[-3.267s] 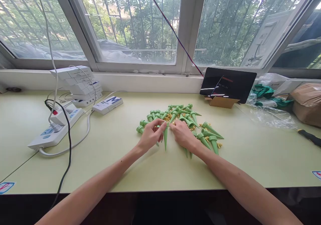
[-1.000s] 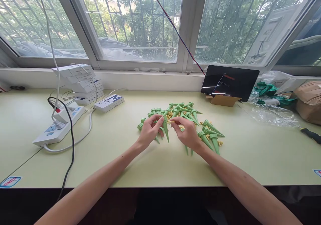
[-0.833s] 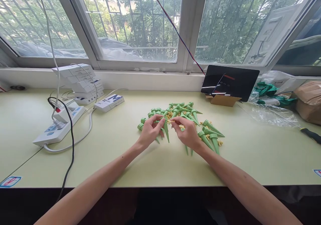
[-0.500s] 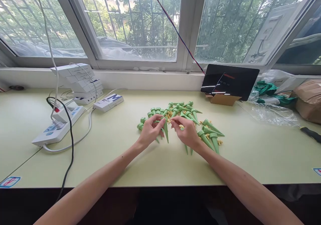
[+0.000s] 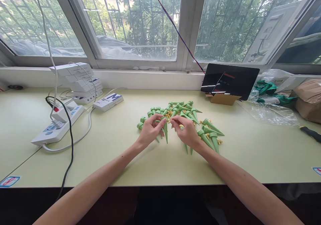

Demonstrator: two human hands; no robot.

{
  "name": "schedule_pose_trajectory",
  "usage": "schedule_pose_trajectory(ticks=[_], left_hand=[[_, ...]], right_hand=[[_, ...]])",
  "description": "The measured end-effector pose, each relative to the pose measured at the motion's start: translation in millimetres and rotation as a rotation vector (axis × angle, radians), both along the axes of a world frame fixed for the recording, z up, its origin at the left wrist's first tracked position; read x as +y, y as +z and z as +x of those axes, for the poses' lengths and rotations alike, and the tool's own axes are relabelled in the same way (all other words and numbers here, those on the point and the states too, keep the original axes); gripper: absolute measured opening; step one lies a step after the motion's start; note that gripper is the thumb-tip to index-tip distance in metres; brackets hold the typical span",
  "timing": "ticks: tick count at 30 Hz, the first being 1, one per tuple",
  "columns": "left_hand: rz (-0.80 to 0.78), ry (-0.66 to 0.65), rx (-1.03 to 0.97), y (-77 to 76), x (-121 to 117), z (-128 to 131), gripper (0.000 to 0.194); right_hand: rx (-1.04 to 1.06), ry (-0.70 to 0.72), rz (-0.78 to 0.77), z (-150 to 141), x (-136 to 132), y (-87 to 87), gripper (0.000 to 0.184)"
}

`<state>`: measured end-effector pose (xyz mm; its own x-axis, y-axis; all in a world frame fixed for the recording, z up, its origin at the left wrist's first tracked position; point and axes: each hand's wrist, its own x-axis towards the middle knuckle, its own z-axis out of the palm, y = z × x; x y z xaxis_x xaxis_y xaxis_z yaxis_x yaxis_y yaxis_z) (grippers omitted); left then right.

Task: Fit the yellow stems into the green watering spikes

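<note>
Pinched in my left hand [image 5: 149, 130] is a green plastic watering spike [image 5: 166, 133], its cap end up and its point down towards me. My right hand [image 5: 186, 131] is closed just to the right, thumb and fingertips together at the spike's upper side. A small yellow piece seems to be between those fingertips, though it is mostly hidden. Behind and beside both hands lie several more green spikes [image 5: 210, 126] with ribbed caps. Small yellow plastic pieces [image 5: 175, 112] are scattered among them, partly covered by the spikes and my fingers.
On the left stand a white power strip [image 5: 60, 126] with cables, stacked white boxes [image 5: 85, 81] and a single box [image 5: 109, 102]. A tablet [image 5: 230, 81] leans on a cardboard stand at the back right. Further right are plastic bags [image 5: 273, 94] and a black-handled tool [image 5: 310, 133].
My hands stay almost where they were. The spike in my left hand has shifted very slightly to the left, and a tiny gap shows beside my right fingertips.
</note>
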<state>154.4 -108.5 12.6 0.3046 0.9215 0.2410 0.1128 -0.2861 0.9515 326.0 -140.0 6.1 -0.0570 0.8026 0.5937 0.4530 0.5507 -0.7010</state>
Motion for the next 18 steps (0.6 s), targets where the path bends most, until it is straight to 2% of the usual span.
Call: schedule_pose_trajectory(ticks=[9,18], left_hand=[[0.008,-0.006,-0.012,0.6,0.0,-0.5,0.036],[-0.022,-0.031,0.002,1.4,-0.3,-0.3,0.033]], right_hand=[[0.022,0.038,-0.04,-0.2,-0.6,0.9,0.015],[0.032,0.026,-0.06,0.6,1.7,-1.1,0.017]])
